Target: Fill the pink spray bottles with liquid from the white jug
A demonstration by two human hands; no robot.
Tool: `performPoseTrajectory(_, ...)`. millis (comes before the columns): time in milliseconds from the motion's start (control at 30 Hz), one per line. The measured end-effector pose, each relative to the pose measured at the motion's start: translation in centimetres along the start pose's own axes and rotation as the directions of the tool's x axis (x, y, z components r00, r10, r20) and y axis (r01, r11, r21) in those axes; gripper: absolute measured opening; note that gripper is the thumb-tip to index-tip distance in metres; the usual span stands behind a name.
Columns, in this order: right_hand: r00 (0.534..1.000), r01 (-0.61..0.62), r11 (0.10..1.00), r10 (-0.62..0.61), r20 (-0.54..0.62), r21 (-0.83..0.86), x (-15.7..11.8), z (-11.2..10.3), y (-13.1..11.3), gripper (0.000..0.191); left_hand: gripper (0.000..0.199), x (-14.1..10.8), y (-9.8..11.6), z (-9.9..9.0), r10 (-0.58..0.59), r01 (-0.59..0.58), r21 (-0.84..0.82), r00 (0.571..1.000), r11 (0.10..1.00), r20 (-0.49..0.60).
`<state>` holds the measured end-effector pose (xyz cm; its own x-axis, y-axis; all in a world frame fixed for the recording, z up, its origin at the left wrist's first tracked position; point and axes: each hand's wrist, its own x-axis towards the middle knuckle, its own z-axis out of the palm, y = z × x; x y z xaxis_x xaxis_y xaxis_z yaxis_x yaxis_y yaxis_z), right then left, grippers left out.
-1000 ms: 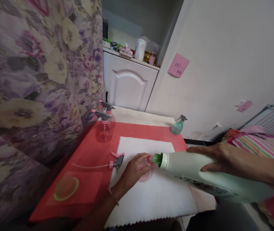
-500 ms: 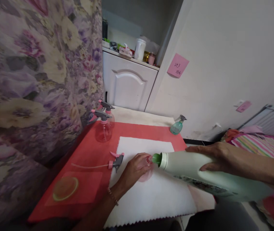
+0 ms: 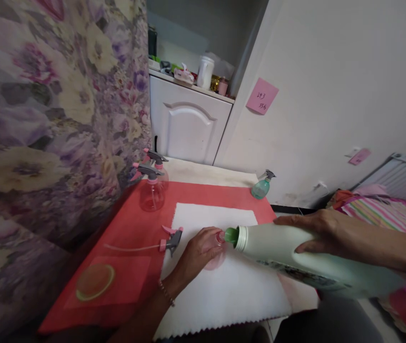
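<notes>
Head: tilted jug (image 3: 277, 244) at pink bottle (image 3: 217, 258)

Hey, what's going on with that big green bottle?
Someone's right hand is holding the big pale green bottle tipped over, with its green spout right at the mouth of a small see-through pink bottle. The left hand holds that little bottle on the white mat. Its mouth is open, and a loose spray top lies to the left. I can't tell if anything is pouring out. A green spray bottle stands farther back.
</notes>
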<state>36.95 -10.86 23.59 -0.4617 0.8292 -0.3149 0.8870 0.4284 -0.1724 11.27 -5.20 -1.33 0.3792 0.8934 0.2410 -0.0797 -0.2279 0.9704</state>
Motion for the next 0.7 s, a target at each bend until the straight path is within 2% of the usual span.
performPoseTrajectory(300,0.999,-0.017,0.999,0.017,0.030,0.027,-0.02,-0.13,-0.21,0.049,0.033,0.08,0.43,-0.08,0.025,-0.023,0.099,0.999,0.995,-0.020)
performPoseTrajectory(700,1.000,-0.012,0.998,0.012,0.009,0.065,-0.12,-0.25,-0.36,0.048,0.033,0.08,0.44,-0.12,0.042,-0.042,0.105,0.999,0.994,0.001)
